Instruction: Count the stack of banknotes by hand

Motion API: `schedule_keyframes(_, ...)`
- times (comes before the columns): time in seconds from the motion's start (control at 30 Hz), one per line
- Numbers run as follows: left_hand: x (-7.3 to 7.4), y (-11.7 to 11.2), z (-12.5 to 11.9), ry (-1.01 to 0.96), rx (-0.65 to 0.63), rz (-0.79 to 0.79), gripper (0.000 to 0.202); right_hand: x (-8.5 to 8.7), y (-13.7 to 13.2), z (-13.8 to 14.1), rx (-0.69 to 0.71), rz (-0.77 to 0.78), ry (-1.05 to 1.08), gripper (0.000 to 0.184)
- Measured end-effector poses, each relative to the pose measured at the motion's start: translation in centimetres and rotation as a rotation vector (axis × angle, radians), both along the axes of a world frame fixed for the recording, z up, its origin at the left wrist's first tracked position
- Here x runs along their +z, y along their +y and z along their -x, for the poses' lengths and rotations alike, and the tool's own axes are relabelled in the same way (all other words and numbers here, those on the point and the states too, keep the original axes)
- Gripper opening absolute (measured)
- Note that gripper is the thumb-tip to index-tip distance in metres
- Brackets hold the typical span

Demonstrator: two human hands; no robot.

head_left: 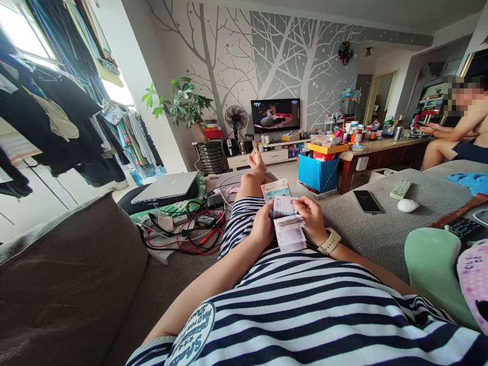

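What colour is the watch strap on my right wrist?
The strap is cream, seen in the head view.

A closed silver laptop (164,187) sits on a green-patterned cloth beside tangled red and black cables (183,236). On the gray sofa (366,229) lie a black smartphone (366,201), a white computer mouse (407,205) and a TV remote (400,189). Clothes (49,112) hang by the window. Ahead, a television (275,116) stands between a pedestal fan (236,118) and a blue box (317,173), before a tree mural (282,61). Another person (457,122) sits at a cluttered counter (381,150).
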State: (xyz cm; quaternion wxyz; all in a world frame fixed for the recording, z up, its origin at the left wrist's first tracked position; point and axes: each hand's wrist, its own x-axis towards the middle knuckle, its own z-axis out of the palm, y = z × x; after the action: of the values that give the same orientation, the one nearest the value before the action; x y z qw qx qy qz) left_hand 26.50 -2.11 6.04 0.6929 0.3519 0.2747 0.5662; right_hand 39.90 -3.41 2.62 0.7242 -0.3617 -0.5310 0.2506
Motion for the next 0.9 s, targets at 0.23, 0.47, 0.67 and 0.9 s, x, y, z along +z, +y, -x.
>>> schedule_keyframes(0.23, 0.01, 0.15, -0.2, -0.009, 0.004, 0.012, 0.015, 0.31, -0.05, -0.08, -0.007, -0.005, -0.012, 0.042)
schedule_keyframes(0.47, 0.01, 0.27, -0.4, -0.023, -0.006, 0.007, 0.016, 0.32, 0.08, -0.22, -0.005, -0.016, -0.027, 0.045)
schedule_keyframes(0.67, 0.13, 0.08, -0.44, -0.064, -0.031, 0.024, 0.016, 0.26, -0.09, -0.53, -0.012, -0.066, -0.066, 0.055)
schedule_keyframes(0.9, 0.13, -0.29, -0.21, -0.04, -0.062, -0.013, 0.03, 0.04, 0.13, -0.29, 0.015, -0.024, -0.026, 0.053)
